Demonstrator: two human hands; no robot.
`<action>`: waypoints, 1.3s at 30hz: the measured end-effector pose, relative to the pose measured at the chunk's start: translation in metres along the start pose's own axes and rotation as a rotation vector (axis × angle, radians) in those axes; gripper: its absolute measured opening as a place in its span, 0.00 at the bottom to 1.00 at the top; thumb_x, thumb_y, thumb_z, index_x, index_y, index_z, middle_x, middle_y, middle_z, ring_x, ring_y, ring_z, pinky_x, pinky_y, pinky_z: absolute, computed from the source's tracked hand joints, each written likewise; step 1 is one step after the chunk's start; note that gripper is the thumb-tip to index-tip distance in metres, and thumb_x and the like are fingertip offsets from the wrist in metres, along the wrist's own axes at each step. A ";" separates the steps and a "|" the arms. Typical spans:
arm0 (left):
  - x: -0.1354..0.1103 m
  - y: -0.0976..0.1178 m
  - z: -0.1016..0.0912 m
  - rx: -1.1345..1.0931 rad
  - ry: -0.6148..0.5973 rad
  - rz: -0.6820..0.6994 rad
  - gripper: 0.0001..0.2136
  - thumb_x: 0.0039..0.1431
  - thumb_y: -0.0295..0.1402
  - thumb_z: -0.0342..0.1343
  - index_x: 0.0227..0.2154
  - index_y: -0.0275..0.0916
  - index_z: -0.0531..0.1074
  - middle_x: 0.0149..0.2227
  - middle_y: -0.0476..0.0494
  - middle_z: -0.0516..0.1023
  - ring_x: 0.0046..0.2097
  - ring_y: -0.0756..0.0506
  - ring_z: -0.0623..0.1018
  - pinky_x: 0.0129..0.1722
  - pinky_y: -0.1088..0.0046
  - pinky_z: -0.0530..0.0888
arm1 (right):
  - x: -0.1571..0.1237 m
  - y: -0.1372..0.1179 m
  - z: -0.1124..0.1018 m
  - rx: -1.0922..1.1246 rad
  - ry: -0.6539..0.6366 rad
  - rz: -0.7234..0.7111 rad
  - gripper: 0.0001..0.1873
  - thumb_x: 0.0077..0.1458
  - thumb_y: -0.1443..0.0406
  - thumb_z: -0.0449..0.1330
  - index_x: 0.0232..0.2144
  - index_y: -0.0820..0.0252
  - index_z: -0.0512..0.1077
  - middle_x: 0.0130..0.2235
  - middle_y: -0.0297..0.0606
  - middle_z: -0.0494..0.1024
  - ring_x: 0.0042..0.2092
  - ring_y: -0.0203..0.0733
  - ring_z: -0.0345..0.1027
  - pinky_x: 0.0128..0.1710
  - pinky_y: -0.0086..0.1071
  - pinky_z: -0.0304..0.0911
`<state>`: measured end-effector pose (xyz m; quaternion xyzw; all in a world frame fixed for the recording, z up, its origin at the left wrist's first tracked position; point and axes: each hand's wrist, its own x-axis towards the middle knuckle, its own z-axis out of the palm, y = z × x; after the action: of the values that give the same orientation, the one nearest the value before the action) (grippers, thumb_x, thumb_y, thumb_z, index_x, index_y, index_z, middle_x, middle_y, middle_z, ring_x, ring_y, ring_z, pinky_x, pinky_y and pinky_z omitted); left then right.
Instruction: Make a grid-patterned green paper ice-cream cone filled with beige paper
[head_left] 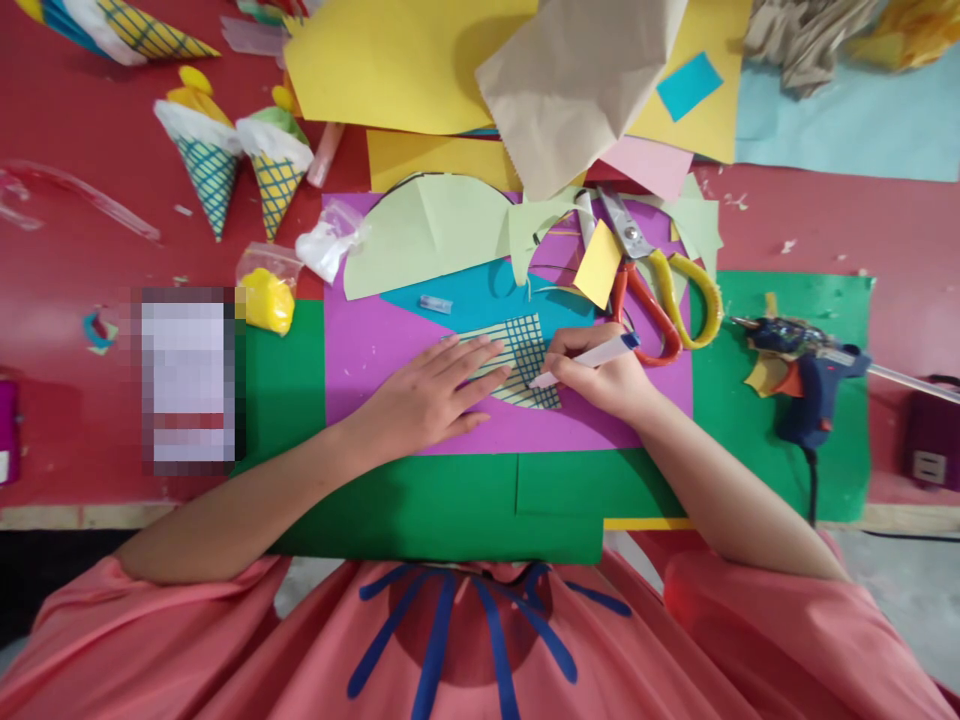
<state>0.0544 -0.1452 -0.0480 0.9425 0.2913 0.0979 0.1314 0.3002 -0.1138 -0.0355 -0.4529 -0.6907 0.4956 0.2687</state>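
1. Bench (82, 250): red-topped, spread with coloured paper. The person sits or stands at its near edge; can't tell which.
2. Green sheet (420, 500): lies nearest the person, under a smaller purple sheet (367, 400) that serves as the working surface.
3. Pale green cut sheet (435, 235): curved edge, just beyond the working spot, partly over a blue sheet (465, 300).
4. Scissors (631, 235), red and yellow handles, lie beyond the right hand; glue gun (817, 390) rests farther right. Neither is in use.
5. Left hand (439, 390): flat, fingers spread, palm down, pinning the work and gripping nothing.
6. Right hand (600, 375): fingers closed round a marker in a writing hold.
7. Pale paper piece (531, 345): on the purple sheet between the hands, its left part under the left fingers. Lengthwise lines run along it; cross lines fill only the right end.
8. Two decorated cones (206, 165) (276, 165), crisscrossed likewise, lie at the far left.
9. Marker (600, 353): slanted, tip at the gridded part.
10. Step in hand, I judge: ruling the cross lines freehand. The next move calls for spacing strokes evenly leftward, with the left hand shifting off the unmarked part while holding the paper steady.
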 end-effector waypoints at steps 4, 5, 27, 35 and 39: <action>0.000 0.000 0.000 -0.022 0.000 -0.007 0.24 0.63 0.35 0.54 0.60 0.36 0.61 0.64 0.32 0.61 0.66 0.36 0.60 0.64 0.51 0.62 | -0.001 -0.001 0.000 0.020 -0.032 0.012 0.13 0.49 0.68 0.55 0.15 0.62 0.63 0.17 0.29 0.64 0.20 0.27 0.53 0.19 0.25 0.48; 0.000 0.000 0.000 -0.025 0.001 -0.007 0.24 0.63 0.35 0.54 0.60 0.36 0.61 0.64 0.32 0.61 0.66 0.36 0.60 0.64 0.51 0.62 | -0.001 -0.001 0.000 0.021 -0.039 0.015 0.13 0.48 0.69 0.54 0.15 0.62 0.63 0.16 0.29 0.63 0.20 0.27 0.53 0.19 0.25 0.47; 0.000 -0.001 -0.001 -0.046 -0.021 -0.019 0.23 0.64 0.35 0.53 0.60 0.36 0.62 0.64 0.31 0.61 0.67 0.36 0.60 0.64 0.49 0.62 | 0.000 -0.004 -0.002 0.029 -0.179 -0.056 0.14 0.46 0.71 0.54 0.12 0.60 0.58 0.15 0.26 0.58 0.20 0.26 0.48 0.19 0.24 0.46; 0.000 0.001 -0.002 -0.009 -0.025 -0.013 0.24 0.64 0.35 0.52 0.61 0.34 0.60 0.65 0.31 0.60 0.67 0.37 0.59 0.65 0.52 0.61 | 0.000 0.002 -0.006 0.302 0.067 0.106 0.10 0.49 0.65 0.56 0.19 0.62 0.70 0.20 0.33 0.72 0.20 0.31 0.62 0.19 0.26 0.56; 0.000 0.001 -0.002 0.006 -0.024 -0.006 0.25 0.65 0.36 0.52 0.62 0.33 0.59 0.65 0.32 0.60 0.67 0.38 0.60 0.65 0.53 0.60 | 0.001 0.006 -0.001 0.413 0.173 0.088 0.12 0.54 0.58 0.59 0.27 0.61 0.73 0.21 0.32 0.73 0.20 0.32 0.64 0.19 0.27 0.60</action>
<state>0.0543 -0.1456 -0.0457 0.9431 0.2928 0.0855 0.1323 0.3033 -0.1119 -0.0406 -0.4587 -0.5285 0.5970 0.3923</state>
